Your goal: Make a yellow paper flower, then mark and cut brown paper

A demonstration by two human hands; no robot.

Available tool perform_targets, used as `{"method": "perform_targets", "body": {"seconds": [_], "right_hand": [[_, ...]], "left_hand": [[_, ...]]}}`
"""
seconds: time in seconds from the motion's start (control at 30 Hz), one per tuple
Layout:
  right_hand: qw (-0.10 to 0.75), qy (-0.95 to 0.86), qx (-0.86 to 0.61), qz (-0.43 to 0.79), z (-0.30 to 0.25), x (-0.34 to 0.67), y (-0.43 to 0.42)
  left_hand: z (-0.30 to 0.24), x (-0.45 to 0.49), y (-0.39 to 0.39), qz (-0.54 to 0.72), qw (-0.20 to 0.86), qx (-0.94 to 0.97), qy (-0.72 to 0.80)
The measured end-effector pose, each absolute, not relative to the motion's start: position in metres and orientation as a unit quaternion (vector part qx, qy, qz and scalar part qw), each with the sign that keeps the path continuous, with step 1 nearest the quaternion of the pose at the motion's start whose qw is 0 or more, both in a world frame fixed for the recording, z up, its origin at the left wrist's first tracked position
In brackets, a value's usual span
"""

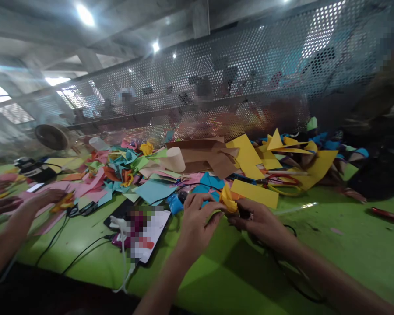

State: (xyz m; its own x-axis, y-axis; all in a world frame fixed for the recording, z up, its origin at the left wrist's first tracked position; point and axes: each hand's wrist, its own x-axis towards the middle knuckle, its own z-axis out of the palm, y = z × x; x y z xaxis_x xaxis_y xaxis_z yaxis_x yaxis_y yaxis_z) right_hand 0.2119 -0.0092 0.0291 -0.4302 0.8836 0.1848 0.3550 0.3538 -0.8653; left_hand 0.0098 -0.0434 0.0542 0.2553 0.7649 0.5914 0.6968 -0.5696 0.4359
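Observation:
Both of my hands meet over the green table (243, 271) near its middle. My left hand (197, 218) curls its fingers and pinches the left side of a small folded yellow paper piece (228, 200). My right hand (261, 221) closes on the same yellow piece from the right and below. Directly behind the hands lie blue paper sheets (210, 183) and a flat yellow sheet (254, 193).
A phone (141, 229) with a white cable lies left of my hands. A heap of coloured paper scraps (124, 168), brown card (203, 155) and yellow sheets (282, 153) fills the table's back. Another person's hands (42, 199) work at the left; another sits far right. A perforated metal screen (216, 78) stands behind.

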Motion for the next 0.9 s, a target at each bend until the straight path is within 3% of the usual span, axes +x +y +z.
{"method": "perform_targets", "body": {"seconds": [0.63, 0.9], "right_hand": [[0.332, -0.749, -0.375, 0.434, 0.03, 0.209, -0.014], [0.341, -0.745, -0.355, 0.45, 0.029, 0.21, -0.011]], "left_hand": [[0.071, 0.015, -0.049, 0.293, 0.013, 0.836, 0.464], [0.071, 0.015, -0.053, 0.329, 0.052, 0.823, 0.461]]}}
